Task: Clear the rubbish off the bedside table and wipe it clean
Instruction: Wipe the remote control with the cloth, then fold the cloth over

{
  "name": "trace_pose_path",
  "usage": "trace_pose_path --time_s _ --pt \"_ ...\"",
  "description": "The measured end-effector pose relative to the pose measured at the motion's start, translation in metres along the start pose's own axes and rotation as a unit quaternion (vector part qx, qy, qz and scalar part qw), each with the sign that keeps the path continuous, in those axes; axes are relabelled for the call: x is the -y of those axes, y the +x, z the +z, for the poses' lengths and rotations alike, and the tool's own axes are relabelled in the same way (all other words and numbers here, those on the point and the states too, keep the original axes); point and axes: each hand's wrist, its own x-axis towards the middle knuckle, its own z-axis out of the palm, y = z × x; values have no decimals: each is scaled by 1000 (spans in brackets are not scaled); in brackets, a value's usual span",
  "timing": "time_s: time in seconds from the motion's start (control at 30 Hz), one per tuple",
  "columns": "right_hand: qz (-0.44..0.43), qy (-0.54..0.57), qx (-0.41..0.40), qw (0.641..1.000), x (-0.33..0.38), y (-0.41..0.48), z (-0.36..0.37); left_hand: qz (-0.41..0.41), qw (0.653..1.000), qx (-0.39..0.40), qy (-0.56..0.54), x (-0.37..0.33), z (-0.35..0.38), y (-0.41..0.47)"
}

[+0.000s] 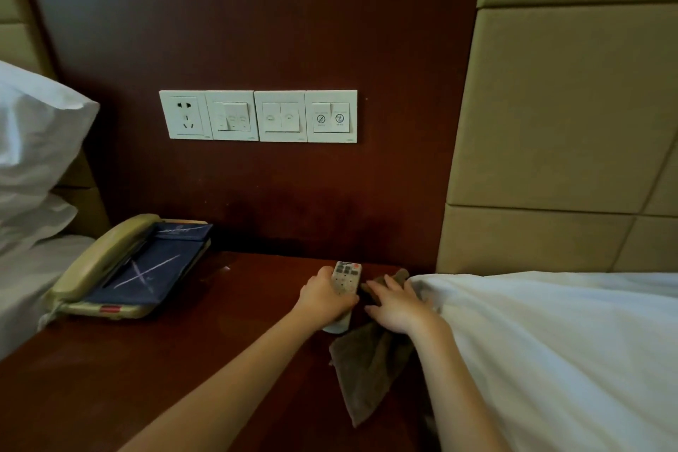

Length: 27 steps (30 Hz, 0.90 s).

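So the left hand [324, 295] has its grip closed round the remote [346, 277], fingers curled over the left edge and thumb across the front; can't tell if the remote is lifted off the desk [183, 360] or lying on it. The right hand [400, 308] isn't gripping anything; its fingers are spread out and lie flat on the brown cloth [370, 371], which sits along the desk's right side, just beside the white bedding [550, 341]. Counting up: one remote, one cloth, one beige phone [99, 264] at the desk's left end with one dark blue folder [154, 268] lying over it; four wall plates [258, 116] above, one socket and three switches.
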Motion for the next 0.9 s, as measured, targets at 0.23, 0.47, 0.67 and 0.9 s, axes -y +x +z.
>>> trace_pose_path --time_s 0.23,0.47,0.67,0.9 --pt "37 -42 -70 996 -3 -22 -12 30 999 -8 7 -19 14 -9" --pt "-19 48 -110 993 8 -50 -27 77 993 20 -82 -32 16 -29" --pt "-190 300 -101 929 43 -64 -34 53 943 134 -298 1 -44 -70" --pt "-107 -43 -236 965 41 -43 5 33 972 94 -213 36 -87 -96"
